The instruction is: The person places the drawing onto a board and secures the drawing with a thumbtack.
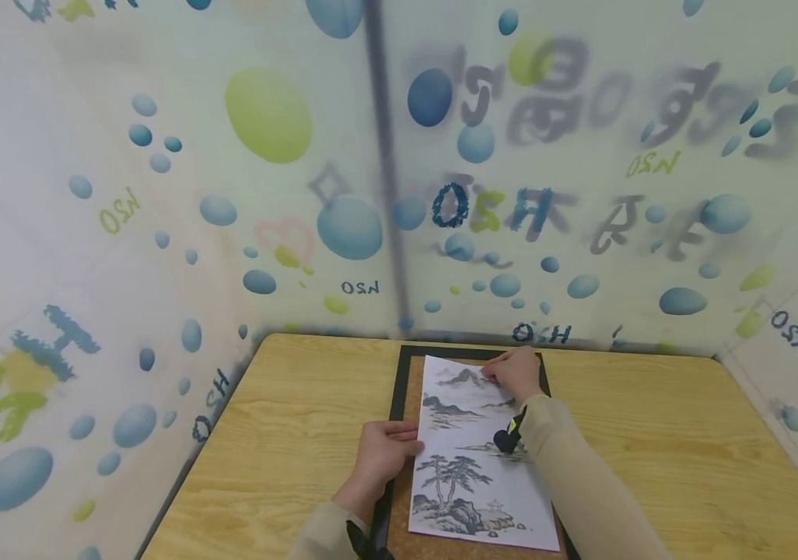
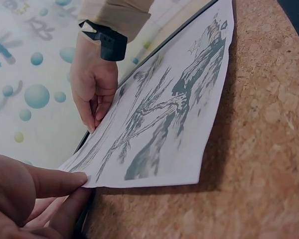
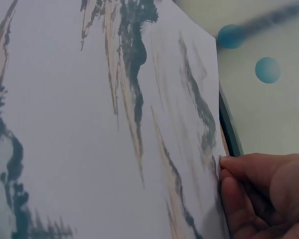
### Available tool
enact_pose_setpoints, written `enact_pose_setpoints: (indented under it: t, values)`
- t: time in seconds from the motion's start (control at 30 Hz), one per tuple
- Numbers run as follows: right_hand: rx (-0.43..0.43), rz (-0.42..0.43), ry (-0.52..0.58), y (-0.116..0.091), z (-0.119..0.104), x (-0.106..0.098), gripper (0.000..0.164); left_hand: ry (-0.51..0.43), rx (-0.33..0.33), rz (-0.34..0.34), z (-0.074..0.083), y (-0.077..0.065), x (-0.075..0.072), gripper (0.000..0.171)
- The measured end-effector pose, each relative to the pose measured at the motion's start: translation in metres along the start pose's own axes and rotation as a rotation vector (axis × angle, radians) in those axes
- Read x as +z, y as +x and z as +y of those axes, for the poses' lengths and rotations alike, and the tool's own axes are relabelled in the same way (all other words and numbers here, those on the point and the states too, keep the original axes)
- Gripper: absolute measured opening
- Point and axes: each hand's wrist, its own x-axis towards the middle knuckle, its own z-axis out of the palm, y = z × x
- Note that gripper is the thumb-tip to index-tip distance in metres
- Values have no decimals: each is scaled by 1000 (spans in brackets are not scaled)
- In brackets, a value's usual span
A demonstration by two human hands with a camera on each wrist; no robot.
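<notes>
A white sheet of paper [image 1: 465, 424] with a grey ink landscape of mountains, pines and rocks lies over a cork board [image 2: 269, 129]. My left hand [image 1: 379, 457] pinches the sheet's left edge between thumb and fingers, about halfway up. At the far right corner area, my right hand [image 1: 516, 372] pinches the far edge with thumb and fingertips, as the right wrist view shows close up. In the left wrist view the near edges of the sheet stand slightly off the cork and cast a shadow. Part of the sheet's right side is hidden under the right forearm.
A black frame [image 1: 397, 389] borders the cork board. Under it is a light wood-grain table [image 1: 287, 404], whose far edge meets a pale curtain [image 1: 343, 311] printed with blue and green bubbles. Similar curtain sides stand at left and right. Black wrist devices [image 1: 507, 439] sit on both sleeves.
</notes>
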Motion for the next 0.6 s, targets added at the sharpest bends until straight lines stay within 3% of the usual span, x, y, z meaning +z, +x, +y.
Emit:
enact_pose_setpoints:
  t: [0.6]
  values:
    - [27,-7,-14,2,-1,-1,10,10,-12,-13,0,2,-1,34]
